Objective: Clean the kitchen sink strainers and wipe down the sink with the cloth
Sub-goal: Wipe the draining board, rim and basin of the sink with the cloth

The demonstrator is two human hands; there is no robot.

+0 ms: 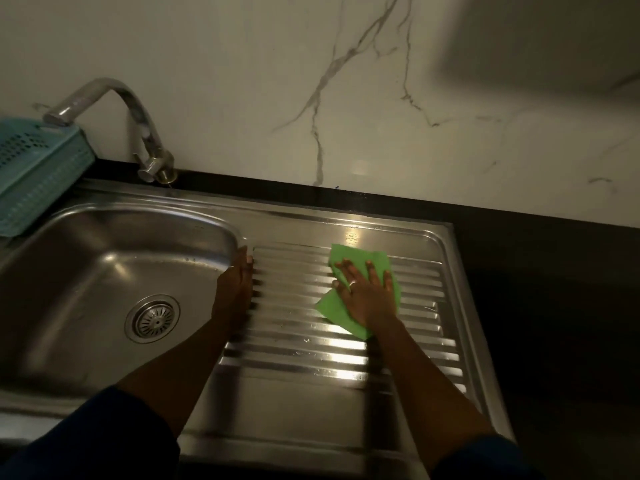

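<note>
Right hand [367, 292] lies flat, fingers spread, pressing the cloth [356, 289] on the drainboard [311, 368]; left hand [235, 289] braces unclenched at nine o'clock. I'd wipe along the ridges, firmly.

**Cloth and strainer on a stainless steel sink**

Green cloth [360, 296], lying crumpled and flat on the ribbed drainboard [311, 344], right of the basin [86, 271]. Round metal strainer [152, 318], seated in the basin drain, slotted radially, seemingly clean in dim light. Steel surfaces glossy, lightly beaded with water.
</note>
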